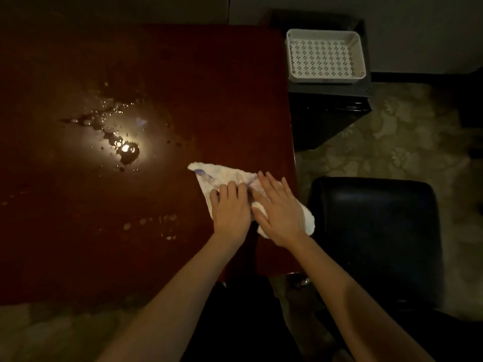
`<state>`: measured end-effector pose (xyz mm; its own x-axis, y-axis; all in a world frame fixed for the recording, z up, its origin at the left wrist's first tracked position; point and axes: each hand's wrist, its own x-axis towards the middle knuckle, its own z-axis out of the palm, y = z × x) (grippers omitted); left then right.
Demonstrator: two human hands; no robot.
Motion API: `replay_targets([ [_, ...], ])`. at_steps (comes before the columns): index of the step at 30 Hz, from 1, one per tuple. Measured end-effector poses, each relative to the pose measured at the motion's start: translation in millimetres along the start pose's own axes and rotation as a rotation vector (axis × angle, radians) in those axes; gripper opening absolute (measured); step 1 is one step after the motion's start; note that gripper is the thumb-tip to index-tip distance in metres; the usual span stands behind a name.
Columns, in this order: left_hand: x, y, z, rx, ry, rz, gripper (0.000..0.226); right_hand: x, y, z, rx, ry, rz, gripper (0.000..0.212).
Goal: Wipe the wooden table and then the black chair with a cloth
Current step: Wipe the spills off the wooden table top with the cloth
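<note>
Both hands lie on the cloth (224, 176) near the right edge of the wooden bench (183, 74). Left hand (231, 207): fingers bent, pressing down on it. Right hand (281, 212): flat, fingers straight, grip open on top. One cloth end hangs off the right edge. Water spill (115, 129) sits w/ a bright light spot, toward the left-middle. Black chair (379, 231) stands just beside the right edge. White basket (325, 56) is past the far right corner.

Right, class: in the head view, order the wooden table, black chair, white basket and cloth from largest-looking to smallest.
1. Wooden table
2. Black chair
3. White basket and cloth: look alike; hands cover part of the cloth, so unranked.
</note>
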<state>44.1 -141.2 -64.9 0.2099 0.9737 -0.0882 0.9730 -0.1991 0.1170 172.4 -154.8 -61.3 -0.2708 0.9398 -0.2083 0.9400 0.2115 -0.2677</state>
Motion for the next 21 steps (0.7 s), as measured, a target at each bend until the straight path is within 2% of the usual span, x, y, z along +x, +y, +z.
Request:
replay_targets([
  [3,2.7,0.1,-1.3,0.005,0.012,0.034,0.039,2.3,5.6,-1.4,0.007,-0.009,-0.019,0.053],
  [7,14.5,-4.2,4.1,0.048,0.015,0.072,0.031,9.8,14.1,-1.2,0.010,0.019,-0.081,0.050],
  [11,30.0,-2.4,0.6,0.039,0.044,0.066,0.037,24.8,22.4,-3.5,0.015,0.048,-0.092,0.048],
  [16,66.5,-4.4,2.1,0.083,0.056,0.032,0.027,59.4,35.1,-14.9,0.018,0.057,-0.084,0.053],
  [21,92.6,-2.2,-2.2,0.096,0.033,-0.007,0.039,86.9,48.0,-24.7,0.029,0.110,-0.111,0.052],
])
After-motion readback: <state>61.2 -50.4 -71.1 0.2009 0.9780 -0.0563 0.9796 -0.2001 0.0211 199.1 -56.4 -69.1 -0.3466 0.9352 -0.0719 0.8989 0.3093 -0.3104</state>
